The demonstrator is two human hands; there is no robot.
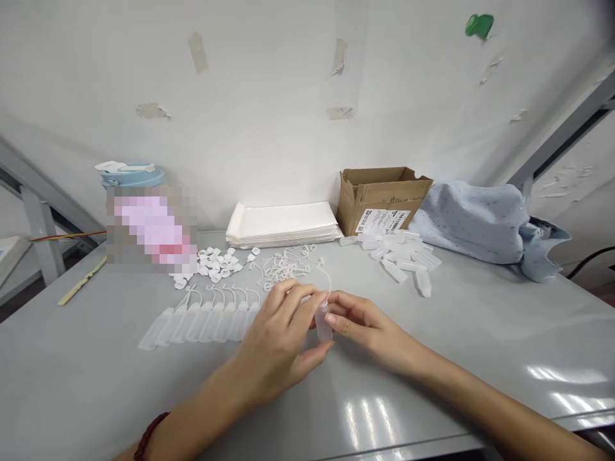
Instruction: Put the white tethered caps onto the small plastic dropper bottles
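Observation:
Both hands meet over the middle of the grey table (480, 333). My left hand (278, 339) and my right hand (360, 323) pinch one small translucent plastic bottle (323, 326) between their fingertips; a thin white spout tube (325, 276) curves up from its top. To the left lies a neat row of several finished bottles with spouts (202, 319). Behind my hands lie loose white caps (216, 264) and loose thin spout pieces (286, 262). A heap of empty bottles (403, 256) lies at the right rear.
A stack of white plastic bags (283, 224) leans by the wall. An open cardboard box (379, 198) stands next to a blue cloth bundle (480, 221). A pink drink jug with a blue lid (139, 218) stands at the left. A wooden stick (81, 282) lies near the left edge.

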